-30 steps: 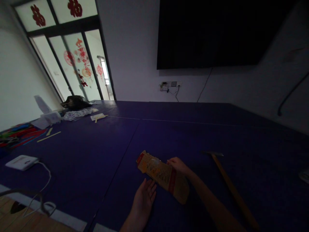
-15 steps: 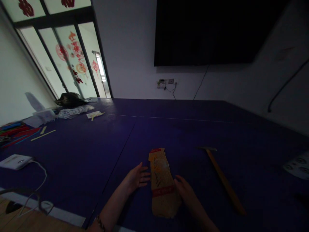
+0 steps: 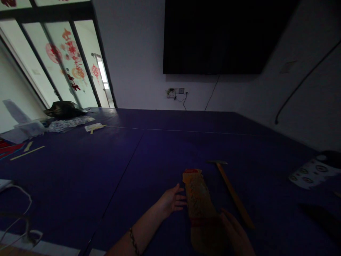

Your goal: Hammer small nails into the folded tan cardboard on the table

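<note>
A long brown cardboard-like piece [image 3: 199,201] with red bands and dark handwriting lies on the purple tabletop, its near end in shadow. My left hand [image 3: 170,202] is along its left side, fingers stretched out, the tips at the edge. On the other side is my right hand [image 3: 234,229], its extended fingers against or very near the right edge; shadow hides the exact contact. Neither hand wraps round the piece. To the right lies a hammer [image 3: 236,195] with a wooden handle and a thin metal head.
A patterned item [image 3: 306,176] and a dark shape [image 3: 319,217] lie at the right. A white cable [image 3: 26,193] runs at the lower left. Strips [image 3: 28,153], papers [image 3: 69,123] and a black bag [image 3: 64,108] are on the far left of the purple table [image 3: 160,153].
The cardboard-like piece and both hands have shifted right, closer to the hammer. The view has turned to the right, so the background appears further left.
</note>
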Demonstrator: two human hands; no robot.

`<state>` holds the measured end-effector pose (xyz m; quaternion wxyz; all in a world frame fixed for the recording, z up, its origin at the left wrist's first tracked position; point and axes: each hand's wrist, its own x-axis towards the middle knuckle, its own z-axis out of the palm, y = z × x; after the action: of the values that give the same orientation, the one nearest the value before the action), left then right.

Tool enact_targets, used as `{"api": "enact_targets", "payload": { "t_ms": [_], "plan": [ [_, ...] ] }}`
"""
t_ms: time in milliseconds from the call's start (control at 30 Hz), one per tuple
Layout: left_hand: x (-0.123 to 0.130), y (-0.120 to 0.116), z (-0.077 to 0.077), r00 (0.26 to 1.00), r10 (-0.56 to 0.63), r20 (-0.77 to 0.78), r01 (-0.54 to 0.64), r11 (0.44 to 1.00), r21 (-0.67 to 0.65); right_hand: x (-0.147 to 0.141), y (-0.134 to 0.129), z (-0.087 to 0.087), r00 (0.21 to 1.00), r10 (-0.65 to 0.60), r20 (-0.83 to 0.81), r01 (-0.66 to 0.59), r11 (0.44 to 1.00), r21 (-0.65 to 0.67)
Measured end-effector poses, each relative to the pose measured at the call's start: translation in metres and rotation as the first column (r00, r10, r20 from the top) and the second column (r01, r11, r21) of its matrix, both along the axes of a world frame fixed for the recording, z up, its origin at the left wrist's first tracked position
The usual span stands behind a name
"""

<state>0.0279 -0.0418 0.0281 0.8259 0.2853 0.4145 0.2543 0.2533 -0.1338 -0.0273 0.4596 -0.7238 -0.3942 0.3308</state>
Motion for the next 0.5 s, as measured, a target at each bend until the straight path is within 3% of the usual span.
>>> {"api": "enact_targets", "payload": {
  "t_ms": [200,500],
  "plan": [
    [0.042,0.002,-0.003,0.996,-0.074,0.043,0.073,0.997,0.012,0.039,0.001,0.001,0.992,-0.117,0.047,0.118,0.993,-0.013],
    [0.068,0.012,0.001,0.995,-0.063,0.083,0.059,0.997,0.051,0.049,0.019,0.019,0.993,-0.116,0.032,0.116,0.993,-0.012]
  ]
}}
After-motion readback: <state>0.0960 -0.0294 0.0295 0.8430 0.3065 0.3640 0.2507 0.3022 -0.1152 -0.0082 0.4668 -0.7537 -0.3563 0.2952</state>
